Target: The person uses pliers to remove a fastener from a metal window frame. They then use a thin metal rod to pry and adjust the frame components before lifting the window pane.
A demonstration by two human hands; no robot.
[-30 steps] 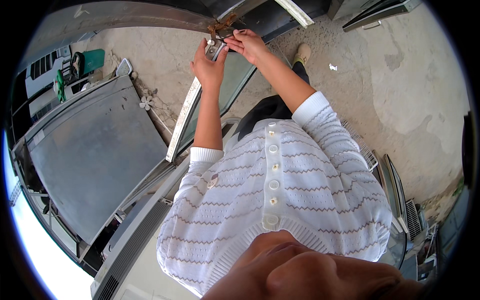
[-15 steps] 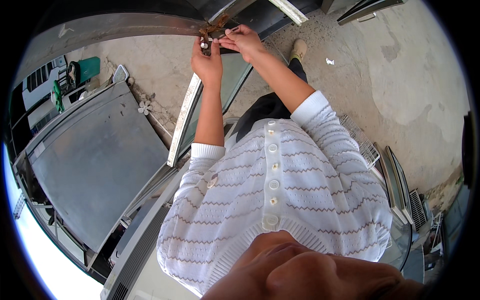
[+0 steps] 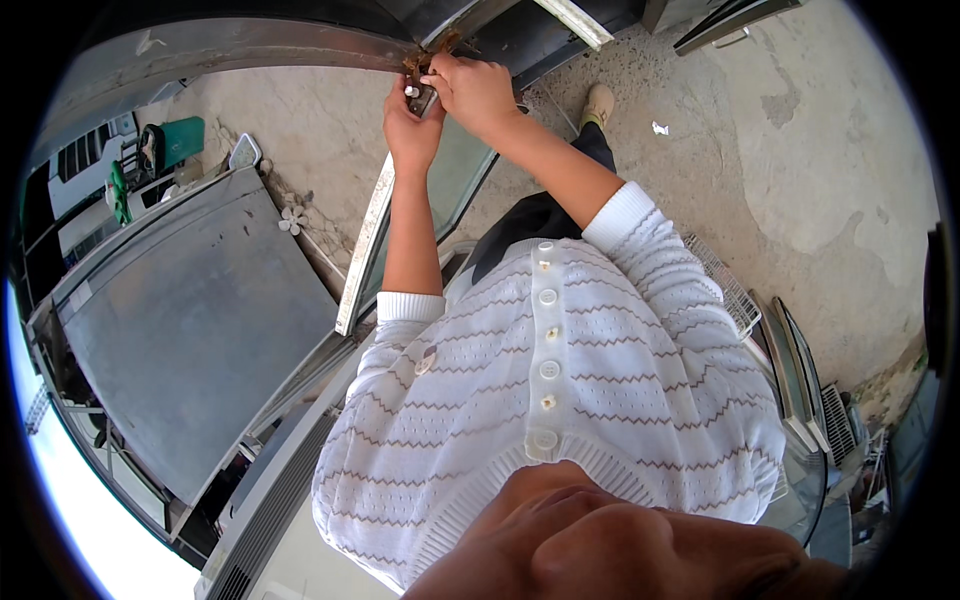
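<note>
My left hand is closed on a small metal bracket with a white fitting, at the top end of a glass door with a white-edged frame. Beside it my right hand has its fingers curled in at the rusty joint on a grey metal beam; what its fingertips hold is too small and hidden to make out.
A large grey metal panel and assorted scrap lie left, with a green piece. Wire racks and stacked glass panes stand at lower right. My shoe rests on the concrete floor.
My right hand has moved left, its fingers curling further over the bracket beside my left hand. My left hand has risen slightly since a second ago.
</note>
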